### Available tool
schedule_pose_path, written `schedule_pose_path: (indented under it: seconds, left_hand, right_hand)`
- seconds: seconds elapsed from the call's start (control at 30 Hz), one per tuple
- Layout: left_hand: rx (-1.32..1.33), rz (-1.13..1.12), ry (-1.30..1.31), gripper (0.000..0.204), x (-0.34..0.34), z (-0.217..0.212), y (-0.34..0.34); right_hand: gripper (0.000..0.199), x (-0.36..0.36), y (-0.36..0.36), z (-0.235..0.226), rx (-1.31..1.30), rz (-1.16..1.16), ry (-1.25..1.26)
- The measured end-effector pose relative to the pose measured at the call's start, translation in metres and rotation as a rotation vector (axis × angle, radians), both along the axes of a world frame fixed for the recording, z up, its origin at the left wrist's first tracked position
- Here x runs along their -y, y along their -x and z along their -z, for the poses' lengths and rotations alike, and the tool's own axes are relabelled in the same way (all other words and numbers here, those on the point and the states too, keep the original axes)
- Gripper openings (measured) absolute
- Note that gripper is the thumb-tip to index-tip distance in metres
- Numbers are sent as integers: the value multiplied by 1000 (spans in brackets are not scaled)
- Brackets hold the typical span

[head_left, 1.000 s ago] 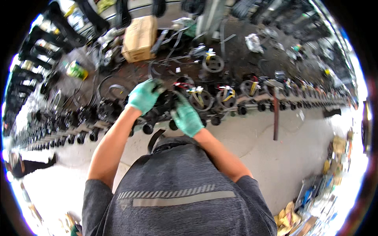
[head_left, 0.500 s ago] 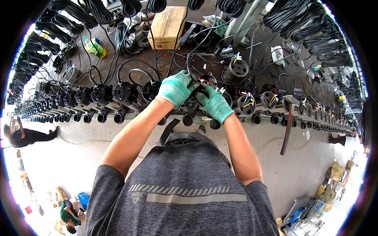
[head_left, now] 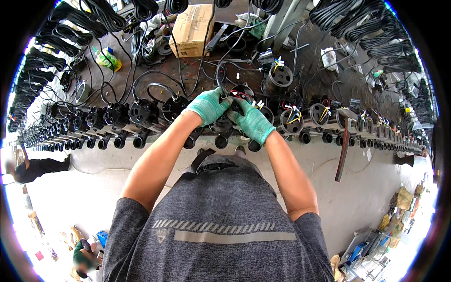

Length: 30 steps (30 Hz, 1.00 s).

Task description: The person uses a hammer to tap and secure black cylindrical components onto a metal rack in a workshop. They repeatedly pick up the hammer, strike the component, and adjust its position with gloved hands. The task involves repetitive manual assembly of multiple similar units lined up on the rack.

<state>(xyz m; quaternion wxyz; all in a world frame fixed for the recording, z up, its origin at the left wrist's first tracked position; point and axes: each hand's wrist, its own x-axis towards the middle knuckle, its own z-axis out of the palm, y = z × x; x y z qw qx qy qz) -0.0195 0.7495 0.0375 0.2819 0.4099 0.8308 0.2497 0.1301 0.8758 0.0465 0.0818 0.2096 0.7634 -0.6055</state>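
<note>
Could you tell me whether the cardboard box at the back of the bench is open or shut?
Shut: the cardboard box shows its top flaps lying flat and closed.

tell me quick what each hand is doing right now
Left hand: closed on the black pump motor at the bench edge.
Right hand: closed on the same motor from the other side.

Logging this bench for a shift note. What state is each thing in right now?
Left hand: gloved, gripping the black pump.
Right hand: gloved, gripping the same pump.
Black pump: held at the bench edge, coloured wires exposed.
Pumps to the left: in a row, black cables attached.
Pumps to the right: open tops, loose coloured wires showing.
Cardboard box: closed, lying on the bench.
Hammer: handle hanging over the bench edge.
</note>
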Motion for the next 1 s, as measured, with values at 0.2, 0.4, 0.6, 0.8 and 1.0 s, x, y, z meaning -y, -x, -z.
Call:
schedule_pose_path:
  seconds: [0.2,0.4,0.6,0.8,1.0]
  left_hand:
    - [-50,32,-29,37,-3,5,1]
    - [-22,18,-82,39,-1,11,3]
    - [-29,29,-41,24,-2,8,3]
    - [186,53,-12,22,-5,24,12]
    - [319,17,1,24,-8,19,11]
  right_hand:
    - [55,-15,5,11,-14,-88,-169]
    - [56,-21,16,39,-33,-149,-231]
    - [56,-18,9,32,-88,-123,-219]
    - [57,-21,11,37,-66,-153,-199]
    - [62,-42,-33,-10,-175,20,-168]
